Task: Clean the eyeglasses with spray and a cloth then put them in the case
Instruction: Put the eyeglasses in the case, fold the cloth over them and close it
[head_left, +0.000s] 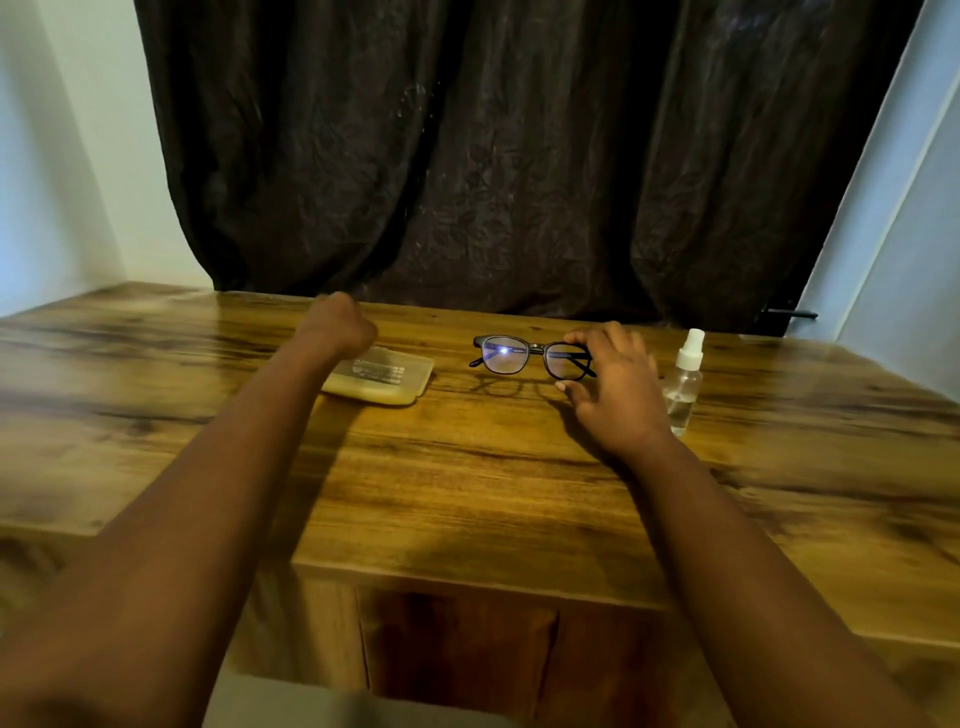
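The right hand (615, 387), right of the frame's centre, pinches the glasses (532, 356) at their right end: the thumb sits under the lower rim of the right lens and the fingers curl over the top of the frame. The glasses have a black frame, and they hang a little above the table (467, 493), for their shadow lies on the wood just below them. A bright spot of light glints in the left lens. The temple arms look folded or close to it, though I cannot tell for sure.

Just right of that hand stands a small clear spray bottle (684, 387) with a white nozzle, upright, partly hidden behind the knuckles, not touched.

The left hand (335, 325), left of centre and higher in the frame, is blurred. It looks bunched with the fingers turned away from view, so I cannot tell whether it grips anything. It hovers at the far left edge of a flat pale case (382, 376), a translucent, yellowish pouch lying on the table with faint print on top. Whether the hand touches the case I cannot tell.

Both bare forearms reach in from the bottom corners. Behind the table hangs a dark crumpled curtain (493, 156), with pale walls (62, 156) on either side.
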